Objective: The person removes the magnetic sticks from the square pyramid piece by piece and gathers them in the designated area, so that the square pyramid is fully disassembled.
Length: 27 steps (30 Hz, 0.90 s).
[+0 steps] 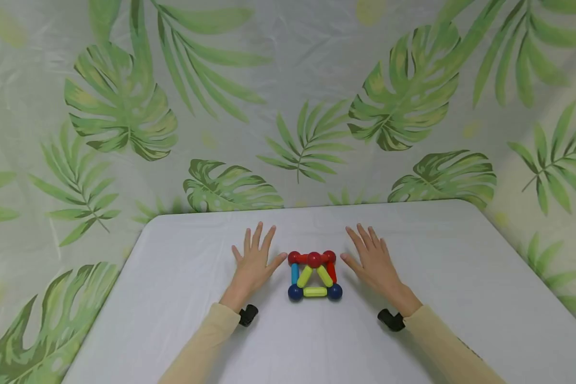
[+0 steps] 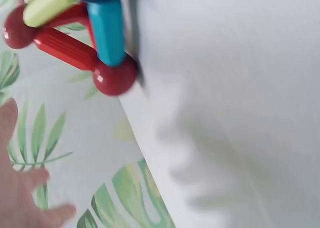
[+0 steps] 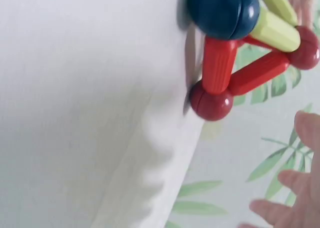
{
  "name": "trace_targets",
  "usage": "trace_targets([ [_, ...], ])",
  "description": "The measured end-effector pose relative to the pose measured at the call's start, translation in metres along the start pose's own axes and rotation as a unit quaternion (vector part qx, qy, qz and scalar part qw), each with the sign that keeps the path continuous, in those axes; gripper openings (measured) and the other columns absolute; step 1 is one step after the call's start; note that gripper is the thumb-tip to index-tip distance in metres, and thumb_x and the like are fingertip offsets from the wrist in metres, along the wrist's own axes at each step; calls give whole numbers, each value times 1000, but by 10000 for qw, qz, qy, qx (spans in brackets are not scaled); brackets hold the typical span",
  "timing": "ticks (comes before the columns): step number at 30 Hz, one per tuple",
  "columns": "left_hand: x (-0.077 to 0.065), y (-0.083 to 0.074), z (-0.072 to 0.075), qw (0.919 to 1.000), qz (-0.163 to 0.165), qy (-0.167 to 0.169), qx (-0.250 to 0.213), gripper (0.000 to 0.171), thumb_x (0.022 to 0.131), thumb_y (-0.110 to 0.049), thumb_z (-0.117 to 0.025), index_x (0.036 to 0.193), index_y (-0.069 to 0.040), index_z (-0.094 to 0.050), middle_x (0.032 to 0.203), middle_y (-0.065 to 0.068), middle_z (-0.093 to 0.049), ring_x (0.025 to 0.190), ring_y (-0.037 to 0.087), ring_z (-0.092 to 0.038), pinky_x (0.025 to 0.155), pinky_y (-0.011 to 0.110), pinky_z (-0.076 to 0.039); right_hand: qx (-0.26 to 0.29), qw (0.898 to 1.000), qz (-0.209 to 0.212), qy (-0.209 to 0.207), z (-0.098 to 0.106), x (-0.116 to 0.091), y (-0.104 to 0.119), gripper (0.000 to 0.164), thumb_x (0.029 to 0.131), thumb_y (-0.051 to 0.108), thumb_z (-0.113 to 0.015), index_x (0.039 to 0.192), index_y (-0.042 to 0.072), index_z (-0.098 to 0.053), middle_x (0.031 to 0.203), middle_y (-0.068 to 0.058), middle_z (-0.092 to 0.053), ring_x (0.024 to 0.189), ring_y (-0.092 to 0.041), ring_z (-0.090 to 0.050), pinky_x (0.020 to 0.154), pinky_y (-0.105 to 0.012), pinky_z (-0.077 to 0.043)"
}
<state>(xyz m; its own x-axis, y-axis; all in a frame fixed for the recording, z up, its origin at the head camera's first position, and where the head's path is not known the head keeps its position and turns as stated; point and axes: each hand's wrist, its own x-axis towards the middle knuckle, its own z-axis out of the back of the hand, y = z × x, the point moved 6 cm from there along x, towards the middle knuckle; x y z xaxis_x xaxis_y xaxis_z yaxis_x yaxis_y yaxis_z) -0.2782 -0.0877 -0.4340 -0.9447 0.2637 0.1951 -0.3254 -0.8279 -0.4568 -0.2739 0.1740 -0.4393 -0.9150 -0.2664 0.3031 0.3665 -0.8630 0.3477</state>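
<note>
A pyramid-like frame of colored rods and balls (image 1: 315, 292) stands on the white table between the two hands. Two dark blue balls mark its near corners, two red balls its far ones, and a third red ball (image 1: 314, 260) tops it. Yellow-green, blue and red rods join them. My left hand (image 1: 252, 265), fingers spread, is at the frame's left, its thumb tip close to a red ball. On the other side my right hand (image 1: 374, 261) also has its fingers spread, apart from the frame. Neither hand holds anything. Both wrist views show the frame near fingers (image 2: 30, 178).
The white table (image 1: 173, 277) has rounded far corners. Behind it hangs a pale cloth (image 1: 317, 80) printed with green leaves. A black wrist camera (image 1: 248, 315) is on the left wrist and another black camera (image 1: 391, 320) on the right.
</note>
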Motion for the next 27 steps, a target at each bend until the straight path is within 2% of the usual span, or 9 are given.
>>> trace_targets([
  [2, 1, -12, -5, 9964, -410, 226, -713, 68, 96, -44, -52, 152, -14, -26, 156, 16, -17, 141, 40, -12, 103, 69, -14, 555, 9983, 140, 100, -3, -1, 7, 67, 94, 30, -60, 148, 5, -30, 149, -24, -29, 137, -45, -22, 106, -62, -18],
  [4, 2, -26, -12, 9858, -790, 433, -1419, 62, 96, -35, -56, 148, -11, -33, 151, 16, -29, 137, 37, -26, 105, 61, -24, 1070, 9938, 218, 199, -8, -3, 15, 63, 94, 26, -61, 146, 2, -33, 145, -24, -36, 132, -43, -32, 104, -59, -27],
  [7, 3, -44, -23, 9716, -1087, 567, -2023, 56, 94, -31, -62, 142, -8, -43, 140, 14, -43, 127, 32, -39, 102, 51, -36, 1818, 9822, 386, 284, -15, -8, 31, 52, 92, 21, -65, 134, -3, -45, 129, -21, -53, 115, -36, -52, 93, -51, -44],
  [9, 3, -52, -29, 9712, -1137, 465, -2041, 52, 93, -32, -63, 138, -9, -48, 132, 11, -48, 119, 28, -44, 96, 44, -42, 2145, 9750, 499, 305, -19, -11, 40, 41, 90, 18, -68, 122, -4, -54, 113, -15, -61, 98, -28, -60, 81, -42, -52],
  [12, 3, -57, -34, 9743, -1182, 159, -1910, 46, 91, -31, -64, 131, -11, -53, 123, 7, -54, 108, 21, -46, 88, 36, -46, 2376, 9690, 602, 318, -24, -12, 50, 25, 87, 10, -70, 106, -2, -59, 95, -8, -63, 80, -19, -60, 67, -29, -52],
  [15, 2, -57, -34, 9746, -1295, -65, -1828, 41, 90, -27, -64, 127, -12, -56, 117, 3, -57, 101, 18, -48, 83, 33, -46, 2393, 9692, 509, 285, -27, -13, 51, 20, 84, 4, -72, 99, 1, -60, 89, -4, -63, 75, -15, -59, 63, -23, -50],
  [20, 6, -50, -26, 9687, -1497, -108, -1980, 41, 89, -22, -65, 128, -11, -57, 117, 4, -60, 102, 19, -54, 87, 36, -46, 2506, 9669, 379, 312, -28, -14, 52, 20, 82, 0, -72, 97, 1, -59, 88, -5, -62, 75, -16, -61, 64, -24, -52],
  [23, 12, -47, -23, 9590, -1719, 62, -2253, 42, 88, -17, -65, 128, -8, -57, 118, 7, -61, 103, 20, -58, 88, 37, -48, 2660, 9631, 265, 321, -26, -15, 52, 19, 83, 2, -72, 98, 1, -60, 89, -4, -63, 76, -17, -62, 66, -25, -52],
  [27, 16, -49, -24, 9363, -1892, 763, -2859, 40, 90, -10, -62, 129, -3, -56, 124, 13, -59, 111, 24, -58, 95, 38, -46, 2814, 9595, -33, -126, -21, -15, 45, 18, 84, 2, -71, 99, 1, -62, 92, -5, -63, 83, -21, -61, 71, -31, -53],
])
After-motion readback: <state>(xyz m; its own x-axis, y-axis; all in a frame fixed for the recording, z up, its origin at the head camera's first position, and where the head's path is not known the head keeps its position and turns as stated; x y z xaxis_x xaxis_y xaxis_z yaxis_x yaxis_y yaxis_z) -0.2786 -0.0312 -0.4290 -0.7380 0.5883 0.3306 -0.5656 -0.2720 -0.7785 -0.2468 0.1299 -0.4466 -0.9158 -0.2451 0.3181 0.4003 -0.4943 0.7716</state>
